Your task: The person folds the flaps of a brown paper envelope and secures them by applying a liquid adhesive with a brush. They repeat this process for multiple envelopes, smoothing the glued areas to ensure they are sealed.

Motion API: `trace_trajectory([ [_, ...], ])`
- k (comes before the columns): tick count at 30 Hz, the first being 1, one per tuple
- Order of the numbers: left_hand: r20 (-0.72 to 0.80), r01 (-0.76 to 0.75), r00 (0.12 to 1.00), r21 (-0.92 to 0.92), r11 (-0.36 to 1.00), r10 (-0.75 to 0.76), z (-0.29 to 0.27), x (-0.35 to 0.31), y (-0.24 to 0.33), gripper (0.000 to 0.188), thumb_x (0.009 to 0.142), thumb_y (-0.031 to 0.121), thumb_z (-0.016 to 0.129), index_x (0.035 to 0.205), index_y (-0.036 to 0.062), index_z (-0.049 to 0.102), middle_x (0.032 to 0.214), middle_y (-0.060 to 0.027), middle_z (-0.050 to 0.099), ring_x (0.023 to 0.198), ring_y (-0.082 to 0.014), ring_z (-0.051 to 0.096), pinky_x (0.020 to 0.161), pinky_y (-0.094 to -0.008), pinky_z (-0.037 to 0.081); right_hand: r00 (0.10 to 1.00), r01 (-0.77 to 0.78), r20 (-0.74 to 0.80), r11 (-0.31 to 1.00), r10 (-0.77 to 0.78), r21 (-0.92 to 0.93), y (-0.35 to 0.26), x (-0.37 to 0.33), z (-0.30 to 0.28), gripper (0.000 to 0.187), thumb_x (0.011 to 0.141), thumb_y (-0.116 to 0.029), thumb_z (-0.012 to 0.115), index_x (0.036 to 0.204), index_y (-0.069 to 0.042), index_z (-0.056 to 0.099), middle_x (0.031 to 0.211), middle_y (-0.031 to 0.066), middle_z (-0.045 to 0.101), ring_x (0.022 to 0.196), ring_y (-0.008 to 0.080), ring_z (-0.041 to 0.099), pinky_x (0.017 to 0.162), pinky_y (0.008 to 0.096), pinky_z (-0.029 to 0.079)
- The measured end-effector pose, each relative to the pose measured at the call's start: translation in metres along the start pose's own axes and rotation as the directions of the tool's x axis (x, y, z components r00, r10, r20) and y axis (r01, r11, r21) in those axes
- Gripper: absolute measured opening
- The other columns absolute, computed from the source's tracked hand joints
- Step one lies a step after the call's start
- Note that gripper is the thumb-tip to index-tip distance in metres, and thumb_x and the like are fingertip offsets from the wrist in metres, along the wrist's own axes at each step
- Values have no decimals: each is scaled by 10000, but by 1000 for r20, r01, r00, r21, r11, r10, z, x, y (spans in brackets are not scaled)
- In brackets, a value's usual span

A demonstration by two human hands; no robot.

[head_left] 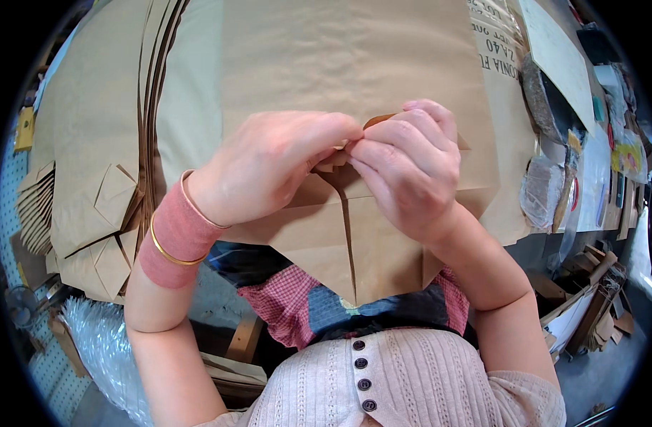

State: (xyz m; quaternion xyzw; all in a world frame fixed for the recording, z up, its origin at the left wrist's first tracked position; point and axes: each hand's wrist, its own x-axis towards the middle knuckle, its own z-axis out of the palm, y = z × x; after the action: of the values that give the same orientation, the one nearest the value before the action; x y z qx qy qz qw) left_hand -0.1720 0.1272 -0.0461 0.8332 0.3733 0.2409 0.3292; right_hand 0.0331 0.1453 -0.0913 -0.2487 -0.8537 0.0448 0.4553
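A large brown paper bag (pixel 354 64) lies flat in front of me, its near end opened into folded flaps. A dark slit runs between two pointed flaps (pixel 390 249) toward my body. My left hand (pixel 258 164), with a pink wristband and a thin gold bangle at its wrist, is closed on the bag's folded edge. Right beside it, my right hand (pixel 411 167) pinches the same edge with curled fingers. Their fingertips meet over the upper end of the slit. A small orange-brown curved piece (pixel 377 121) shows behind the right fingers; its kind is unclear.
Stacked brown paper bags (pixel 98 92) with folded ends (pixel 102 199) lie to the left. At the right are a printed sack (pixel 493 35), a brush (pixel 571 160) and a clear plastic bundle (pixel 543 188). Shiny plastic strips (pixel 102 356) hang lower left; cardboard scraps (pixel 592 299) sit lower right.
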Motion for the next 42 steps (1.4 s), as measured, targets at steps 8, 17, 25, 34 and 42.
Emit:
trace_trajectory([
  [8, 140, -14, 990, -74, 997, 24, -10, 5, -5, 428, 782, -151, 528, 1174, 8, 588, 886, -134, 630, 751, -314, 617, 700, -345, 518, 998, 61, -12, 998, -61, -1, -1, 0, -3, 142, 694, -125, 641, 832, -90, 651, 769, -1, 558, 671, 183, 532, 766, 358, 428],
  [17, 208, -15, 978, 91, 996, -5, -25, 19, -3, 174, 765, -49, 671, 926, 18, 684, 788, -117, 682, 694, -291, 657, 634, -332, 526, 1000, -3, 21, 996, 1, 84, 0, 4, -3, 138, 676, -84, 686, 805, -101, 639, 764, 0, 571, 671, 190, 541, 748, 348, 423],
  [25, 171, -139, 978, 97, 985, 121, -27, 20, -13, 130, 771, -28, 701, 892, 17, 695, 742, -111, 672, 654, -275, 652, 599, -330, 521, 996, -81, 36, 994, 78, 70, -5, 6, -2, 166, 658, -54, 727, 769, -111, 618, 730, 3, 556, 667, 206, 541, 746, 364, 430],
  [34, 151, -125, 981, 9, 992, 123, -25, 21, -18, 98, 799, -29, 689, 886, 14, 698, 724, -111, 668, 644, -263, 652, 593, -322, 519, 997, 7, 72, 993, -16, 114, 3, 5, -5, 182, 630, -36, 694, 791, -94, 631, 750, 11, 566, 661, 212, 539, 746, 356, 432],
  [42, 131, -54, 989, -87, 995, 65, -23, 20, -21, 107, 791, -29, 687, 889, 6, 713, 749, -113, 692, 652, -225, 675, 608, -293, 538, 995, 0, 98, 995, -10, 101, 2, 7, -8, 166, 652, -65, 698, 801, -95, 633, 791, 10, 579, 680, 200, 561, 744, 353, 438],
])
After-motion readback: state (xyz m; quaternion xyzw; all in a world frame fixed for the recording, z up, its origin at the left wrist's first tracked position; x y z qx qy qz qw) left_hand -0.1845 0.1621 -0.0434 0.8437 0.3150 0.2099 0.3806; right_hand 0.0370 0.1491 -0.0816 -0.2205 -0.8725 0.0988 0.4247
